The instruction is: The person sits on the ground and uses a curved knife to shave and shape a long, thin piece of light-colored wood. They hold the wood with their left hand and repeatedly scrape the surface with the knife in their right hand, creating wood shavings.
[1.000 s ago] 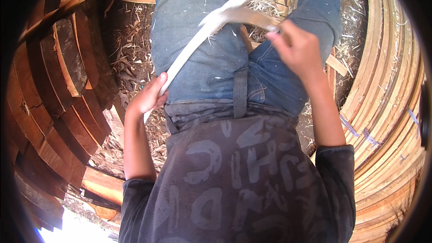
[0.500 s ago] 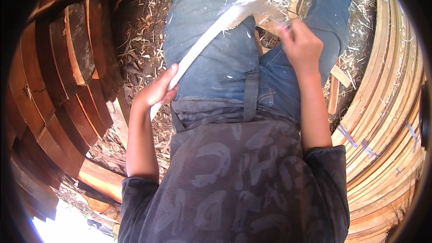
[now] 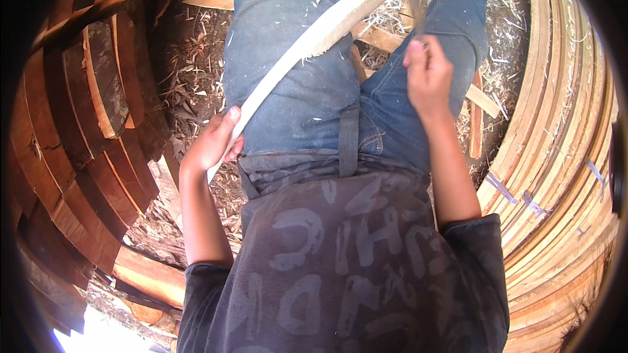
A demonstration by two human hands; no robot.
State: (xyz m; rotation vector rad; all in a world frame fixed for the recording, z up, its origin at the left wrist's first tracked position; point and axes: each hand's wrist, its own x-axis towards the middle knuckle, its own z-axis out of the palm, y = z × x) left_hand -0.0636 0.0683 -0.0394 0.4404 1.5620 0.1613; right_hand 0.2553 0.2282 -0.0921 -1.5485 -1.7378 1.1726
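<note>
A long, pale, curved wooden stick (image 3: 288, 65) with its bark off lies slantwise across my left thigh, running from my left hip to the far right. My left hand (image 3: 212, 140) is closed round its thin near end. Over the right thigh, my right hand (image 3: 428, 78) grips a knife (image 3: 413, 5) whose handle the fingers mostly hide. The narrow blade is blurred and points away from me. Its tip overlaps the stick's thicker far part; whether it touches the wood I cannot tell.
Stacked dark reddish boards (image 3: 72, 137) rise on my left. Along my right curve bundled pale wooden strips (image 3: 549, 150), tied in places. Shavings (image 3: 196, 59) litter the ground, and loose wood pieces (image 3: 476, 117) lie beside and between my legs in blue jeans (image 3: 281, 19).
The knife blade has swung from pointing left along the stick to pointing away from me. The whole view has shifted slightly; my left hand keeps its grip on the stick.
</note>
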